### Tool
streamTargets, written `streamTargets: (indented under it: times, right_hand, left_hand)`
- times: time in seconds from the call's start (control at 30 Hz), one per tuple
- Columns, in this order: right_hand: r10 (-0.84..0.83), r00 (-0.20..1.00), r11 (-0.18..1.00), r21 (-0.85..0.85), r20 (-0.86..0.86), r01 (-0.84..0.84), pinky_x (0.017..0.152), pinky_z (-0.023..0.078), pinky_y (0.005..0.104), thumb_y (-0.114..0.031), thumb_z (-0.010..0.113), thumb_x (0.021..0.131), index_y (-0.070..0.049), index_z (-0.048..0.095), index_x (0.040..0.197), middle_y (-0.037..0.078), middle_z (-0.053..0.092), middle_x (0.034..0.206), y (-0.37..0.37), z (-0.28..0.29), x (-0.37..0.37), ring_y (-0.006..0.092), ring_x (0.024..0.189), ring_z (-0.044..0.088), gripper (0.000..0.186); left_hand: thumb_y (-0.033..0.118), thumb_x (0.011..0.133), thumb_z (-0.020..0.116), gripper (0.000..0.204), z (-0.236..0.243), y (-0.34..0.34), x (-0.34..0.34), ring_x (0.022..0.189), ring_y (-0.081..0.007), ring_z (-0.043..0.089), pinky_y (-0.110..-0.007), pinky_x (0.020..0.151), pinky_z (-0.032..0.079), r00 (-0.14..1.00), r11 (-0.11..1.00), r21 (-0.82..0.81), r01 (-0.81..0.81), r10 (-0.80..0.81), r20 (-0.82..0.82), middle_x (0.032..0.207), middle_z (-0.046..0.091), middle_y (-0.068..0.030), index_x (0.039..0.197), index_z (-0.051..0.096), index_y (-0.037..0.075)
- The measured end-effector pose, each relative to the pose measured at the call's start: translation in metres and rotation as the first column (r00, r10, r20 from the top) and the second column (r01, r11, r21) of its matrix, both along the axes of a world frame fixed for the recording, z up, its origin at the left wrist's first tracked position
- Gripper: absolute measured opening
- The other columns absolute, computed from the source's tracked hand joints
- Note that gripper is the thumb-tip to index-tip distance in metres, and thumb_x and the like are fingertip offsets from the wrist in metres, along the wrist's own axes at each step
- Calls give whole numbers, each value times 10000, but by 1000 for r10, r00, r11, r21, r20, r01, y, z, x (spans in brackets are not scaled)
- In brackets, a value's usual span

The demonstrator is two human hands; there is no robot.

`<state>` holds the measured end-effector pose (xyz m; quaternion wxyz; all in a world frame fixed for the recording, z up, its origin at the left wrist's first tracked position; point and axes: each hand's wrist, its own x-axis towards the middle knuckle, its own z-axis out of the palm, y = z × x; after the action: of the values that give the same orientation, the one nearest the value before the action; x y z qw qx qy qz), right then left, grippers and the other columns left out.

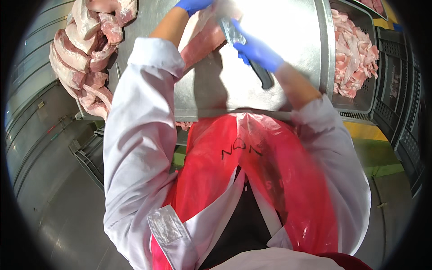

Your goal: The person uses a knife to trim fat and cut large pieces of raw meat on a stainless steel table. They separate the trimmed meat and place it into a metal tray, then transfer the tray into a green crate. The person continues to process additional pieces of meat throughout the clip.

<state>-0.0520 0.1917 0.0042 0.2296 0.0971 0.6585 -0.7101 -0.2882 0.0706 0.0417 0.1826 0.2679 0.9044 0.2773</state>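
Note:
My left hand (191,5), in a blue glove, is at the top edge over a long slab of pale pink meat (202,42) on the steel work tray (292,45); its fingers are mostly cut off. My right hand (252,51), also blue-gloved, is closed on a knife (264,78), whose black handle sticks out below the hand toward me. Its shiny upper part, slightly blurred, points up toward the meat’s right side.
Thick meat pieces (81,54) are piled at left. A grey crate (373,103) at right holds thin pink cuts (351,58), beside stacked black crates (396,90). A metal rack (85,153) stands low at left, above a grey floor (54,202).

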Motion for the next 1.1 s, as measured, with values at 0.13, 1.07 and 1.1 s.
streamTargets:
  times: [0.13,1.07,1.1]
  right_hand:
    - [88,990,978,181,112,-108,636,542,347,-189,550,956,-201,209,1609,117,646,872,-9,19,-75,173,649,614,737]
    - [116,992,940,329,-52,-92,727,565,406,-167,455,936,-26,146,1588,240,676,1019,-93,27,-66,290,691,672,735]
    - [54,996,963,268,-69,-34,730,566,408,-162,450,935,-41,144,1592,243,678,1024,-101,29,-62,298,696,677,734]
  left_hand:
    - [206,846,647,256,-2,1,-4,630,-197,607,-373,596,493,988,990,117,82,-96,120,686,663,-137,773,692,-35]
    - [129,916,564,146,88,-32,20,570,-108,535,-252,525,407,833,801,577,-158,-206,514,684,599,-24,849,662,43]
    - [124,917,560,144,96,-32,16,562,-111,531,-253,523,410,862,825,547,-145,-166,479,681,596,-28,851,659,42]
